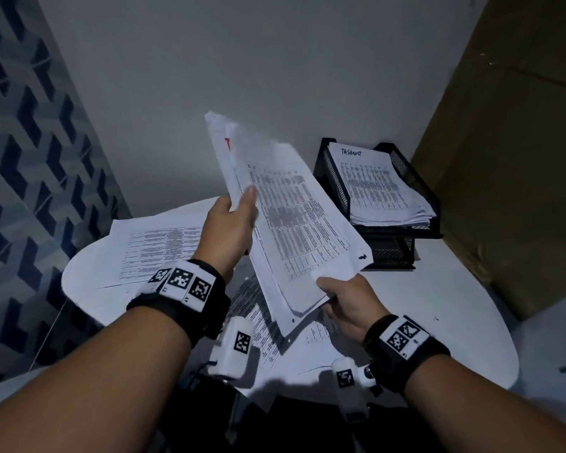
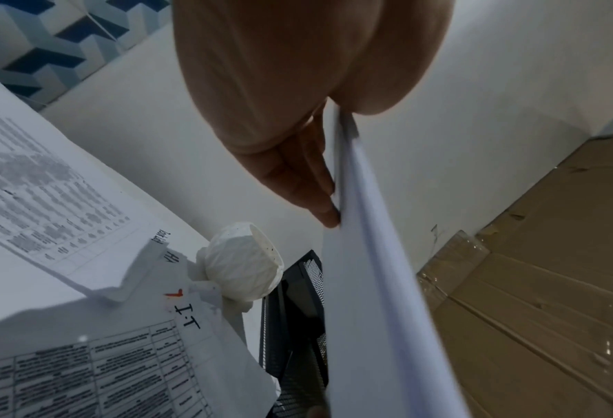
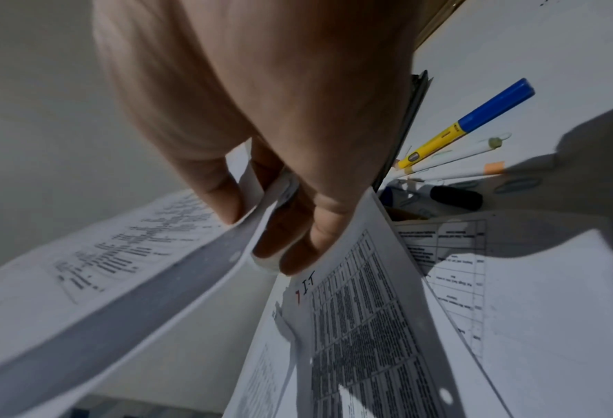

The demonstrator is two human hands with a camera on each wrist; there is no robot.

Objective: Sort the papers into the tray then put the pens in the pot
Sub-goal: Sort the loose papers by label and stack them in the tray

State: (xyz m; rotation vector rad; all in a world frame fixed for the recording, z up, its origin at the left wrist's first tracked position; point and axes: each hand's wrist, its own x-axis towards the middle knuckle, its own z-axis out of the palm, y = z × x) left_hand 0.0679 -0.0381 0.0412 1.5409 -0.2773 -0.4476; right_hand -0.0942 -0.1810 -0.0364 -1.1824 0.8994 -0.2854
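I hold a stack of printed papers (image 1: 288, 217) tilted in the air above the white round table (image 1: 438, 289). My left hand (image 1: 232, 220) pinches the stack's left edge, thumb on top; the left wrist view shows the fingers (image 2: 312, 181) flat against its underside. My right hand (image 1: 343, 302) grips the near corner, thumb over the sheets (image 3: 126, 271). The black mesh tray (image 1: 337, 188) stands at the back right with a pile of sheets in it. A white faceted pot (image 2: 244, 263) stands beside the tray. Several pens (image 3: 466, 133) lie on the table.
More loose printed sheets (image 1: 157, 246) cover the table's left and near parts, one marked "I.T" (image 2: 187, 316). A cardboard panel (image 1: 504, 158) leans along the right side. A plain wall stands behind, with patterned blue tiles (image 1: 30, 158) to the left.
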